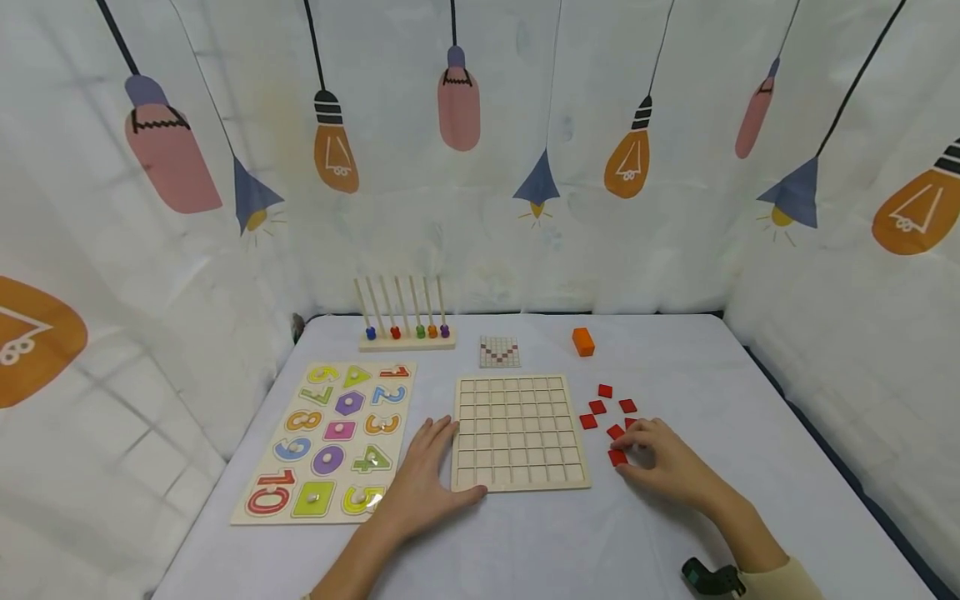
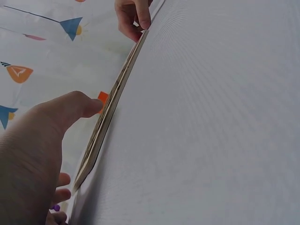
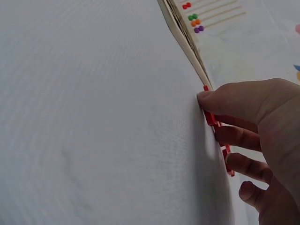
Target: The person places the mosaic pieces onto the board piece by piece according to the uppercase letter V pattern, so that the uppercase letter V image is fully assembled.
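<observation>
You are working at a bench (image 1: pixel 697 375) spread with a white cloth that shows faint wrinkles, its top filling the lower part of the head view. White sheeting (image 1: pixel 465 233) encloses it at the back and on both sides, printed with hanging lamps and bulbs in pink, blue and orange; dark strips show along the bench's back and right edges. Your wooden grid board (image 1: pixel 521 433) lies flat near the middle. Your left hand (image 1: pixel 427 483) steadies its near left corner, thumb at the near edge and the other fingers along the left side, thumb spread well away from them. Right of the board, red square tiles (image 1: pixel 604 391) lie scattered on the cloth. Your right hand (image 1: pixel 660 461) pinches the nearest one (image 1: pixel 617 457) between thumb and fingers, low over the cloth; you cannot tell whether it touches. To the left lies a number-and-shape puzzle board (image 1: pixel 352 477). Farther back stand a bead abacus (image 1: pixel 408 342), a small patterned card (image 1: pixel 499 352) and an orange block (image 1: pixel 582 342). A pale sleeve (image 1: pixel 780 581) covers your right forearm.
</observation>
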Demonstrator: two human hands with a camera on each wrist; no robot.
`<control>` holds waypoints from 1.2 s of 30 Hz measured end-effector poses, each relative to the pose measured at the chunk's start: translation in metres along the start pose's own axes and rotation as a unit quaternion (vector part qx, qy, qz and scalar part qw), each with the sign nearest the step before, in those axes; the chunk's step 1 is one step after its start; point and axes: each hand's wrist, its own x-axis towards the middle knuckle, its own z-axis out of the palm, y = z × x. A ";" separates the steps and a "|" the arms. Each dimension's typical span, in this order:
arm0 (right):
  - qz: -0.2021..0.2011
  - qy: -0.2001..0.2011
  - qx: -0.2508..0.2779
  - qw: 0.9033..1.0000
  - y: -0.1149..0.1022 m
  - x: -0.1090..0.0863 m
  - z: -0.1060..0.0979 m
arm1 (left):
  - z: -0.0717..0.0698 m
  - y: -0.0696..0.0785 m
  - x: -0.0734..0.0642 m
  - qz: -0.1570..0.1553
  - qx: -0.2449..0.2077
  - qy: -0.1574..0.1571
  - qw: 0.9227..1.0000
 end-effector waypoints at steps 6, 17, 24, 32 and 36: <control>-0.003 0.004 -0.005 1.000 0.000 0.000 0.001 | 0.001 -0.001 -0.001 0.001 0.002 0.000 1.000; 0.000 0.007 0.002 1.000 -0.001 0.000 0.001 | 0.001 0.001 -0.001 0.001 0.009 -0.002 1.000; -0.004 0.013 0.003 1.000 -0.003 -0.001 -0.003 | 0.001 0.000 0.000 0.000 0.013 -0.002 1.000; -0.024 0.024 0.001 0.999 -0.008 0.000 -0.006 | 0.002 -0.002 -0.001 0.005 0.011 -0.001 1.000; -0.043 0.033 0.014 0.998 -0.012 0.002 -0.004 | 0.002 -0.002 0.000 0.006 0.011 -0.001 1.000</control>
